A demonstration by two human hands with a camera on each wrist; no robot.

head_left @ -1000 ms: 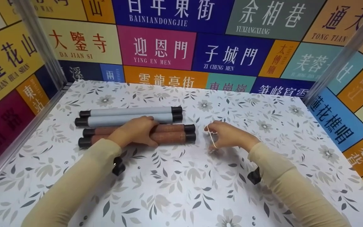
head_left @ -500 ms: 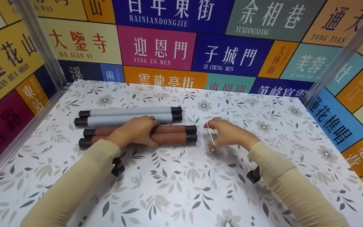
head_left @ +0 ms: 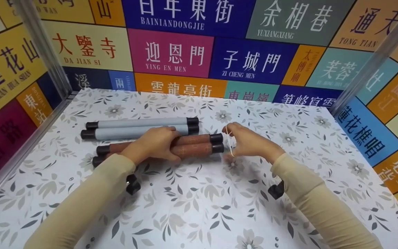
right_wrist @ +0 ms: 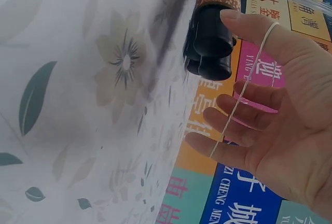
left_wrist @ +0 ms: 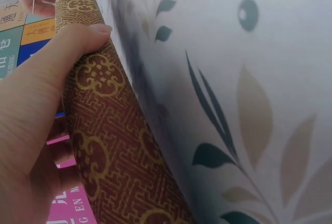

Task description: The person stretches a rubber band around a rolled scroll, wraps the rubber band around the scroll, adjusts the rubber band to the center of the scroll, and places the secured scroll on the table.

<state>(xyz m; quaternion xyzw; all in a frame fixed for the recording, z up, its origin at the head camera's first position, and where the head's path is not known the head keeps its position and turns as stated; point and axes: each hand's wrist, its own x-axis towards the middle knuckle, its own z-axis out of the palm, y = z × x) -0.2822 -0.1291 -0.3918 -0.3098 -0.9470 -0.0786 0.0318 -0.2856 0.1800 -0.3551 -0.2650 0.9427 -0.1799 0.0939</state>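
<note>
Two brown scrolls with black end knobs lie side by side on the table. My left hand grips them near the middle; in the left wrist view its thumb lies across the gold-patterned brocade. Just beyond their right ends is my right hand. A thin white elastic band is stretched between its spread thumb and fingers. In the right wrist view, the thumb tip is at the black knobs; I cannot tell whether it touches them.
Behind the brown pair lie two pale grey-blue scrolls, also black-ended. The floral-covered table runs back to a wall of colourful Chinese signs, with side panels at left and right.
My left hand has shifted the brown scrolls rightward, their right ends swinging slightly away from me, nearer the banded right hand. The right hand has moved slightly away from me. The grey-blue pair stays put.
</note>
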